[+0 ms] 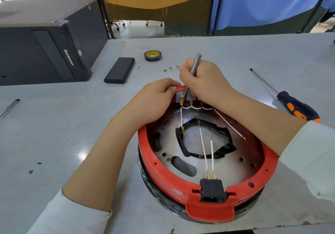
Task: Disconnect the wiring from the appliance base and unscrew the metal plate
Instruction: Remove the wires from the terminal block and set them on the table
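Gripping grey screwdriver (192,74), right hand (203,83) sets tip at terminal block (186,98) on far rim of red appliance base (168,183). Left hand (155,99) pinches block's left end. White wires (204,148) cross metal plate (226,164) inside.

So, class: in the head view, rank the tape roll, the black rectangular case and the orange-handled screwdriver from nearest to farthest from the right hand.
1. Tape roll, just beyond the right hand, slightly left.
2. Black rectangular case, farther left.
3. Orange-handled screwdriver, far right.

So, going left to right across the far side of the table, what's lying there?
Black computer case → black flat box → tiny screwdriver bit → tape roll → orange-and-black screwdriver.
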`<state>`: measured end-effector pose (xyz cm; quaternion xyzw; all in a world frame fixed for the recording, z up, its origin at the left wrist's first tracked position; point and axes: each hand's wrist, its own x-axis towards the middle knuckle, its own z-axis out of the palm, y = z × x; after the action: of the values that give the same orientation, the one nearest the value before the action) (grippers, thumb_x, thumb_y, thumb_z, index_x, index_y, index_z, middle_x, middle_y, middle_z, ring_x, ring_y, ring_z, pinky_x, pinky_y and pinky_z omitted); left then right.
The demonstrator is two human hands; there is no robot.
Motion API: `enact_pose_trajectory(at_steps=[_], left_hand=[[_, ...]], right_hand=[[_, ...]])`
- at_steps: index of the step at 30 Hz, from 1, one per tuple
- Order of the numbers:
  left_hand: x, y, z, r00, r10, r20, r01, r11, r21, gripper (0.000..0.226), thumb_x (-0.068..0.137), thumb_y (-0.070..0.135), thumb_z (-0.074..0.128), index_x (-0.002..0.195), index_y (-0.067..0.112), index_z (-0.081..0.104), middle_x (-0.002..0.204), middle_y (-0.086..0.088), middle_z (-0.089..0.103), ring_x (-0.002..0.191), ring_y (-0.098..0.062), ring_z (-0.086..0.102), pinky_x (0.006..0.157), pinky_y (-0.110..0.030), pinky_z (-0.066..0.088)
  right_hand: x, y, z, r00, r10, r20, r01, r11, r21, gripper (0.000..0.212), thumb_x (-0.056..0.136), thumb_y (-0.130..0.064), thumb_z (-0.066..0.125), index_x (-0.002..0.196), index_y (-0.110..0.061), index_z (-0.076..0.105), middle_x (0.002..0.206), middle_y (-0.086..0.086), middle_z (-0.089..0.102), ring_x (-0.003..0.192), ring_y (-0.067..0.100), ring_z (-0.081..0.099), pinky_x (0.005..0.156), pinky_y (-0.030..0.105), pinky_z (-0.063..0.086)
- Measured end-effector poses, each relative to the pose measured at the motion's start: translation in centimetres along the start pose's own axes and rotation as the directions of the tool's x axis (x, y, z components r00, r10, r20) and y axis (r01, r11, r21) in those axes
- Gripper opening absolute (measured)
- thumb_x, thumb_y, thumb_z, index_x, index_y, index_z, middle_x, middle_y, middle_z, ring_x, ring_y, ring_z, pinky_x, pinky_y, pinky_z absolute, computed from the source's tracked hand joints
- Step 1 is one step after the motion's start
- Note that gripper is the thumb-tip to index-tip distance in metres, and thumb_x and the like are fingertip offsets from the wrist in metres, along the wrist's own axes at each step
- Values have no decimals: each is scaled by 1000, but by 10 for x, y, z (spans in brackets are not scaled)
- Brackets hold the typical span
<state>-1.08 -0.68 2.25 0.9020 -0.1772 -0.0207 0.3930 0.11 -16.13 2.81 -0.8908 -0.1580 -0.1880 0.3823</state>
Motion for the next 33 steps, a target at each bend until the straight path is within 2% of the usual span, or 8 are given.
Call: enact_pose_trajectory(at_steps=[6, 9, 13, 16, 21, 23, 27, 33], left_hand=[[0, -1, 1, 1000, 3, -16, -2, 1000, 7, 31, 100, 23, 38, 121, 29, 59, 108, 12, 61, 97, -7, 52, 70, -6, 33], [1, 0, 0, 1000, 7, -12, -7, 1000, 22, 25, 99, 24, 39, 109, 23, 62, 82, 12, 59, 73, -5, 50, 60, -16, 35], [0, 0, 0, 1000, 11, -10, -11, 1000, 8, 29, 100, 24, 39, 118, 29, 60, 106, 12, 62, 97, -7, 54, 72, -14, 36], [-1, 0, 0, 1000, 4, -4, -4, 1000, -6, 29, 100, 24, 38, 119, 30, 60, 112, 11, 61, 102, -7, 52, 74, -9, 34], [-1, 2, -1, 1000, 12, 4, -12, 1000, 0, 27, 100, 26, 38, 112, 29, 62, 105, 8, 64, 98, -13, 56, 79, -24, 40], [-2, 2, -1, 1000, 13, 4, -13, 1000, 18, 28, 101, 28, 37, 114, 29, 62, 103, 8, 63, 94, -11, 55, 77, -24, 40], [-2, 3, -1, 1000, 20, -15, -20, 999, 30, 27, 100, 29, 37, 94, 22, 62, 91, 5, 65, 80, -13, 56, 68, -21, 42], [-2, 1, -1, 1000, 16, -19, -15, 999, 42, 27, 99, 27, 35, 94, 19, 60, 84, 5, 62, 74, -10, 54, 61, -20, 40]], right_hand=[[2, 2, 2, 1000, -30, 8, 30, 997, -74, 42, 94, -24, 48, 57, -21, 28, 51, -6, 32, 47, 8, 34, 48, 26, 24], [0, 1, 6, 995, -61, 77, 82, 944, -320, 40, 93, -28, 45, 57, -22, 28, 52, -5, 36, 49, 8, 36, 47, 26, 21], [-1, 4, 0, 999, -36, -20, 36, 999, 9, 45, 93, -19, 49, 54, -21, 27, 45, -9, 34, 46, 8, 35, 47, 21, 26], [-4, 4, -3, 995, -97, -39, 100, 991, 90, 45, 95, -18, 49, 56, -22, 28, 44, -10, 33, 46, 6, 35, 47, 15, 28], [-13, -6, 0, 960, -282, 0, 281, 959, -28, 40, 97, -24, 43, 62, -31, 23, 46, -10, 26, 45, 11, 32, 47, 17, 24], [-13, -9, 0, 954, -300, -2, 298, 950, -96, 38, 98, -26, 41, 65, -30, 22, 46, -11, 24, 45, 13, 32, 47, 19, 23], [-16, -10, 0, 926, -372, 60, 375, 898, -231, 29, 97, -26, 40, 71, -19, 30, 46, -13, 22, 42, 8, 32, 47, 13, 19], [-14, -13, 6, 949, -293, 114, 314, 887, -337, 29, 97, -33, 35, 73, -17, 32, 50, -7, 30, 46, 11, 30, 48, 30, 22]])
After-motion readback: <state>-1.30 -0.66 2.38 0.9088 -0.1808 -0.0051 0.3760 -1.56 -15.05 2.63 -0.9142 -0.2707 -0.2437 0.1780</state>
